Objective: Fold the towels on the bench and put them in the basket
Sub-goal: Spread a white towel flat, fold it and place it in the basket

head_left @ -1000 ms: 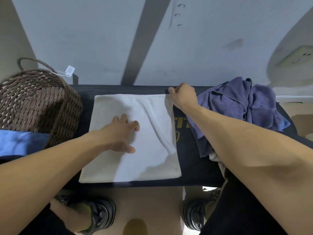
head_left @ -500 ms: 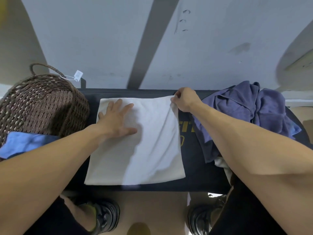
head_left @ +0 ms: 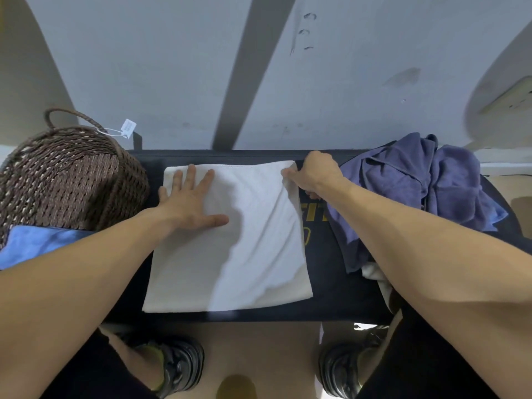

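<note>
On the dark counter, between a basket and a pile of cloth, a white towel lies flat. The left hand presses on its far left part with fingers spread and straight; the right hand pinches its far right corner. Just left stands the woven basket, a blue towel inside it. Right of the towel lies a heap of purple-blue towels, partly behind the right forearm. Two dark shoes show below on the floor.
</note>
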### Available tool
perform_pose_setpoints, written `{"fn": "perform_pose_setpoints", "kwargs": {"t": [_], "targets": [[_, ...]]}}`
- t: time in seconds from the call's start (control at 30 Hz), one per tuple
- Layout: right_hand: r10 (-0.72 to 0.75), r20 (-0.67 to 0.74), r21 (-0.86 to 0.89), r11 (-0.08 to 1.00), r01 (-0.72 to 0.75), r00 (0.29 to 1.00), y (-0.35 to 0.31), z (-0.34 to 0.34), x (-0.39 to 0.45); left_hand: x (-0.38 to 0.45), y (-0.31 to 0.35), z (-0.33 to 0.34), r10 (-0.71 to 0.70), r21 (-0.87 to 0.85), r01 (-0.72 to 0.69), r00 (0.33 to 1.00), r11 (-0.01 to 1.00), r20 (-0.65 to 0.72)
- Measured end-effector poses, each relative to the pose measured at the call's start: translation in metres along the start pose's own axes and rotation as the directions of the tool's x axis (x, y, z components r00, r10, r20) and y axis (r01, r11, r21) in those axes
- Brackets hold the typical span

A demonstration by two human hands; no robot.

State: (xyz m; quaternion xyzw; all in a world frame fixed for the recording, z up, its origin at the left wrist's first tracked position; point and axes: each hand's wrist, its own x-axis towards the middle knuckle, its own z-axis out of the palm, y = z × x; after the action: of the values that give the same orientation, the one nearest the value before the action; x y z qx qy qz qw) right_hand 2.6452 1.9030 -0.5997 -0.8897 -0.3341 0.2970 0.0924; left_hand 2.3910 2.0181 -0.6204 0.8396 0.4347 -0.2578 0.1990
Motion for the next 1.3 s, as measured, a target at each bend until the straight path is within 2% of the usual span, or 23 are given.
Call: {"fn": "perform_pose_setpoints", "kwargs": {"t": [0.07,0.17,0.23,0.33,0.4,0.43,0.5,0.57,0.6,0.67,0.73,0.77,0.83,1.0,1.07,1.13,1.17,1.23,1.3], "targets": [[0.037,0.138,-0.016,0.999,-0.035,0.990,0.001,-0.002,-0.016,-0.001,-0.003,0.001,0.016,0.005,-0.016,1.000,1.000,-0.008],[0.112,0.336,-0.007,0.993,-0.116,0.935,0.014,0.008,-0.044,-0.001,-0.007,0.002,0.020,0.041,-0.019,1.000,0.999,-0.022],[0.087,0.306,-0.004,0.996,-0.090,0.948,0.027,0.021,-0.064,0.001,-0.007,0.001,0.021,0.062,-0.018,0.999,0.998,-0.039],[-0.024,0.121,-0.013,1.000,0.026,0.992,0.045,0.036,-0.088,-0.001,0.000,-0.004,0.010,0.127,-0.001,0.997,0.992,-0.074],[-0.058,0.063,0.010,0.998,0.058,0.996,0.050,0.039,-0.099,-0.009,0.008,-0.004,0.013,0.180,0.012,0.990,0.984,-0.137],[-0.052,0.071,0.026,0.998,0.050,0.996,0.051,0.039,-0.104,-0.016,0.014,-0.003,0.048,0.199,-0.008,0.980,0.980,-0.196],[-0.012,0.170,0.043,0.999,0.005,0.985,0.052,0.037,-0.115,-0.037,0.027,0.002,0.200,0.194,-0.139,0.919,0.971,-0.339],[0.007,0.287,0.021,1.000,-0.014,0.958,0.054,0.038,-0.127,-0.060,0.042,0.012,0.310,0.114,-0.288,0.868,0.951,-0.388],[0.000,0.311,0.008,1.000,-0.003,0.951,0.055,0.040,-0.134,-0.073,0.048,0.018,0.318,0.036,-0.326,0.881,0.945,-0.350],[-0.010,0.314,-0.007,1.000,0.012,0.949,0.059,0.044,-0.144,-0.095,0.053,0.031,0.289,-0.051,-0.301,0.942,0.952,-0.170],[-0.007,0.329,-0.008,1.000,0.010,0.944,0.064,0.048,-0.152,-0.111,0.048,0.044,0.284,0.069,-0.283,0.959,0.957,-0.012],[-0.012,0.346,-0.010,1.000,0.016,0.938,0.067,0.049,-0.156,-0.118,0.042,0.050,0.277,0.124,-0.277,0.961,0.953,0.019],[-0.026,0.361,-0.013,0.999,0.033,0.932,0.074,0.052,-0.163,-0.128,0.029,0.058,0.259,0.133,-0.260,0.965,0.956,0.025],[-0.022,0.351,0.009,1.000,0.020,0.936,0.086,0.056,-0.173,-0.140,0.006,0.061,0.247,0.008,-0.247,0.969,0.969,0.008],[-0.011,0.331,-0.027,0.999,0.021,0.944,0.086,0.056,-0.174,-0.143,-0.001,0.064,0.243,0.054,-0.244,0.970,0.968,0.019],[-0.006,0.283,-0.142,0.989,0.048,0.959,0.084,0.054,-0.177,-0.143,-0.006,0.069,0.266,0.151,-0.267,0.964,0.952,0.028],[-0.039,0.234,-0.211,0.973,0.089,0.972,0.082,0.054,-0.177,-0.143,-0.008,0.071,0.281,0.189,-0.279,0.959,0.941,0.018],[-0.215,0.105,-0.247,0.940,0.235,0.971,0.075,0.054,-0.176,-0.142,-0.012,0.075,0.308,0.209,-0.298,0.951,0.931,-0.014],[-0.438,0.071,-0.169,0.880,0.444,0.896,0.065,0.055,-0.178,-0.141,-0.016,0.076,0.326,0.179,-0.316,0.945,0.932,-0.031]]}}
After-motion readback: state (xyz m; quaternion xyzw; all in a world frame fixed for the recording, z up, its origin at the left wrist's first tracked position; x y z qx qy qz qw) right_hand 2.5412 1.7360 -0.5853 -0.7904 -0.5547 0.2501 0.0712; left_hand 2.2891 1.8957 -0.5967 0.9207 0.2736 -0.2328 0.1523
